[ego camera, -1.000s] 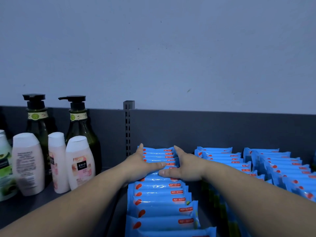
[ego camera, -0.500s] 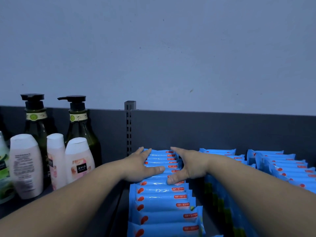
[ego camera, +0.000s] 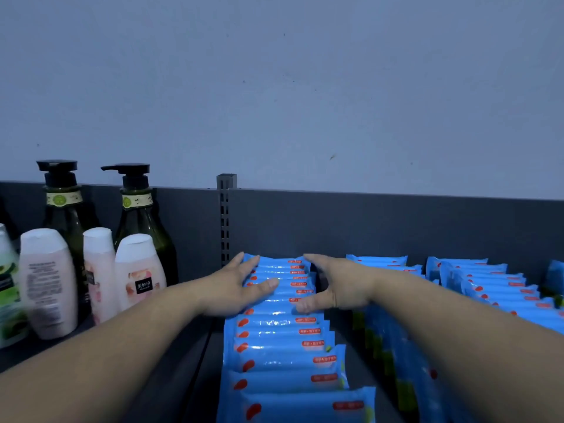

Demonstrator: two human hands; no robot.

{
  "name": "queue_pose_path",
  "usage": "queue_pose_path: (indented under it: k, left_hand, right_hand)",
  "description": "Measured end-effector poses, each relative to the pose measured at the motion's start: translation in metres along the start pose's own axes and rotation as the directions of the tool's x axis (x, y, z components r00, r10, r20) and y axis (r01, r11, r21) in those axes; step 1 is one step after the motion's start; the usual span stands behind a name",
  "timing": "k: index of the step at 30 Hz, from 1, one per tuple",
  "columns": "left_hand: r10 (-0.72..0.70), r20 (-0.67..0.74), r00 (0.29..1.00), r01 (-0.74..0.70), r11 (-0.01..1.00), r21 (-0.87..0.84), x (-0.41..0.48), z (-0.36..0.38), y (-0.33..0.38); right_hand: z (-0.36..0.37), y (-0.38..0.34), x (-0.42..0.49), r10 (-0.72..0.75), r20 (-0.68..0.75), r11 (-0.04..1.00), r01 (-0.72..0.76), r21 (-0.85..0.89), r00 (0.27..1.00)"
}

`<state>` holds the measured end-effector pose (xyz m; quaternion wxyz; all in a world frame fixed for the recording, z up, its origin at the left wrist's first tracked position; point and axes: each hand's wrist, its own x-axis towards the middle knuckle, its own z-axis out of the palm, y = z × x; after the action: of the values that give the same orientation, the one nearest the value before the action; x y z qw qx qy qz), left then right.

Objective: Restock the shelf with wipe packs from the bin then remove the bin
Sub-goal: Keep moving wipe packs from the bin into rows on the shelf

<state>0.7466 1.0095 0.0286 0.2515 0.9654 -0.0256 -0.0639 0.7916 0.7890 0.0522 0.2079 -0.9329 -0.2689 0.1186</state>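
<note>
The middle row of wipe packs (ego camera: 283,334) is seen in the lower centre of the frame, stood on edge one behind another on the dark shelf (ego camera: 183,364) and running back to the grey back panel (ego camera: 381,227). Its far end is bracketed by both hands. The left hand (ego camera: 235,288) is laid flat against the left side with fingers straight and the thumb stretched over the pack tops. The right hand (ego camera: 338,285) is set against the right side, fingers straight toward the panel, thumb pointed down onto the packs. Nothing is clasped by either hand; the packs are only pressed and squared between open palms. More rows of packs (ego camera: 488,288) are lined up at centre right, partly crossed by the right forearm. At left, pink bottles (ego camera: 139,270) are stood before two dark pump bottles (ego camera: 139,218), beside a slotted upright (ego camera: 225,221). The bin is not shown, so it cannot be told how many packs are left. If the row is squeezed too hard, packs could be buckled upward or fanned out of line. If the arms are swung wide, the nearest pink bottle could be knocked over or the neighbouring row dragged askew.
</note>
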Motion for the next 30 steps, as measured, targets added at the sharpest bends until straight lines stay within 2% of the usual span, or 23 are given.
queue_pose_path:
  k: [4,6,9,12,15,17,20,23,30]
  left_hand:
    - [0.072,-0.004,0.997,-0.071,0.997,0.034,-0.037,-0.001,0.005]
    - [0.064,-0.027,0.998,-0.064,0.998,-0.012,-0.056,0.004,0.009]
    - [0.031,0.013,0.999,-0.029,0.992,-0.124,-0.075,0.024,0.015]
    - [-0.039,-0.013,0.999,0.034,0.958,-0.284,-0.085,0.038,0.028]
    - [-0.100,-0.104,0.990,0.046,0.903,-0.428,-0.099,0.040,0.044]
    - [-0.091,-0.173,0.981,0.010,0.906,-0.423,-0.111,0.040,0.044]
    - [-0.140,-0.210,0.968,0.064,0.941,-0.332,-0.137,0.050,0.038]
    - [-0.146,-0.235,0.961,0.047,0.923,-0.382,-0.158,0.071,0.036]
    - [-0.257,-0.349,0.901,0.096,0.904,-0.416,-0.174,0.107,0.047]
  right_hand:
    - [-0.009,-0.011,-0.049,-0.089,0.095,0.996,0.091,-0.024,0.991]
    - [-0.007,-0.014,-0.069,-0.110,0.183,0.990,0.125,-0.069,0.977]
    - [0.010,-0.018,-0.086,-0.123,0.253,0.970,0.170,-0.171,0.959]
    - [0.026,-0.023,-0.088,-0.164,0.203,0.960,0.204,-0.194,0.965]
    - [0.028,-0.024,-0.096,-0.190,0.152,0.971,0.208,-0.119,0.970]
    - [0.029,-0.020,-0.105,-0.202,0.109,0.976,0.210,-0.061,0.973]
    - [0.035,-0.013,-0.117,-0.192,0.063,0.981,0.193,-0.014,0.979]
    - [0.049,-0.007,-0.132,-0.180,0.006,0.983,0.180,0.024,0.984]
    - [0.095,-0.002,-0.160,-0.151,-0.163,0.962,0.183,0.204,0.975]
